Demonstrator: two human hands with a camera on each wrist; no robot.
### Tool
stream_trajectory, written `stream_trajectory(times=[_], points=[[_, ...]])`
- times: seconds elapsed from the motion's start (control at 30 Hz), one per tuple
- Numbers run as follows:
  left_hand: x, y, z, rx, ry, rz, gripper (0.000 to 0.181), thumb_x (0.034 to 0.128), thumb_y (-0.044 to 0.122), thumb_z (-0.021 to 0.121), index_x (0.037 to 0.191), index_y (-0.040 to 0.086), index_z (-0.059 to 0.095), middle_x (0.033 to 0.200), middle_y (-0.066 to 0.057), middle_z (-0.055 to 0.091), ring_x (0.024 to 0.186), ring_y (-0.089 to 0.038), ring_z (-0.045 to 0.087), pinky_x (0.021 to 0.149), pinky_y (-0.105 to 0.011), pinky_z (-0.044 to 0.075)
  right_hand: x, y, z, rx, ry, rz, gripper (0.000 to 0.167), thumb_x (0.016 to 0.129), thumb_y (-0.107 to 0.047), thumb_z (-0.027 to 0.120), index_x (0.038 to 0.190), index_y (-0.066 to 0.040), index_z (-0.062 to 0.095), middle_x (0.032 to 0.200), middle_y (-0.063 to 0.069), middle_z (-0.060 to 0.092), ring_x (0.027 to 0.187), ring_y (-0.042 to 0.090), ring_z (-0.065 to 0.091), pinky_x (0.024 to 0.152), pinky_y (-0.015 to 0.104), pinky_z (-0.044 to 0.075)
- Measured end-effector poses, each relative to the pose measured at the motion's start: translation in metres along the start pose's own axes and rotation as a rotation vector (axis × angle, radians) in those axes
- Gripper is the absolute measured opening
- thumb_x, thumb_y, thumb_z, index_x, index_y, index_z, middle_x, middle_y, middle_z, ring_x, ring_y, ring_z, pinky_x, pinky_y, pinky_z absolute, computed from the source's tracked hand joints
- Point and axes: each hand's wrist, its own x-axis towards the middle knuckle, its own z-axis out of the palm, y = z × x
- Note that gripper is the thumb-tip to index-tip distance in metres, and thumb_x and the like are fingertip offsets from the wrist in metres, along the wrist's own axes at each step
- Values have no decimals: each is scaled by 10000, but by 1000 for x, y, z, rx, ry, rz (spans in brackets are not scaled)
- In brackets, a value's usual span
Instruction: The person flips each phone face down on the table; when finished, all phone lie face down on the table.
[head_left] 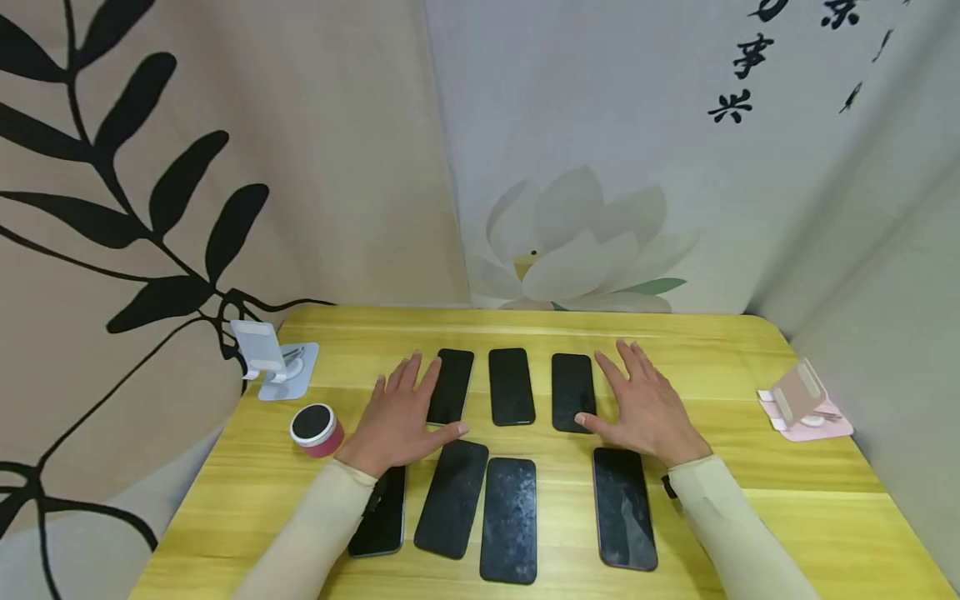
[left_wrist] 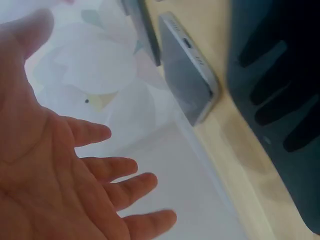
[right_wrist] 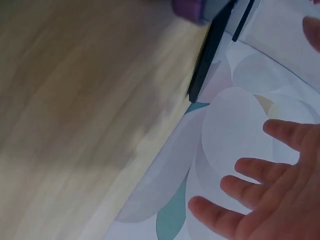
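Note:
My left hand hovers palm down with fingers spread, holding nothing. Its fingertips are beside a black phone at the left of the back row. In the left wrist view, a dark phone screen reflects spread fingers. Also spread and holding nothing, my right hand has its thumb over the lower right corner of another black phone. Between them lies a third phone. The front row holds a phone partly under my left wrist, a tilted phone, a smudged phone and a phone below my right hand.
On the wooden table, a white phone stand is at the back left, with a pink jar with a black-topped lid in front of it. A pink stand sits near the right edge. Printed curtains hang behind.

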Motion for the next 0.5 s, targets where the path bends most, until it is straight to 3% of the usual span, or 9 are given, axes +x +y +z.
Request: stream_trajectory(times=[0.13,0.23,0.5], points=[[4,6,1,-45,0,7,1111,863,734,702,1687,123,274,1755,-200,212,1588,-442,297,1227,-632,364,0,1,3,37,13,-10,1055,882,-786,644,1656,-132,351,1722,234,247,1556,468,301,1061,708,481],[8,12,2,-91,-20,13,1046,906,687,699,1686,132,278,1749,-192,234,1568,-432,345,1177,-611,441,0,1,5,83,12,-1,1019,902,-743,660,1658,-136,345,1718,229,259,1518,476,361,1064,706,479],[18,29,5,-239,-66,19,918,988,556,683,1685,121,272,1717,-198,297,1522,-427,422,1175,-611,443,2,-5,3,226,-14,26,913,952,-679,653,1651,-169,363,1729,196,256,1539,460,341,1118,728,421]])
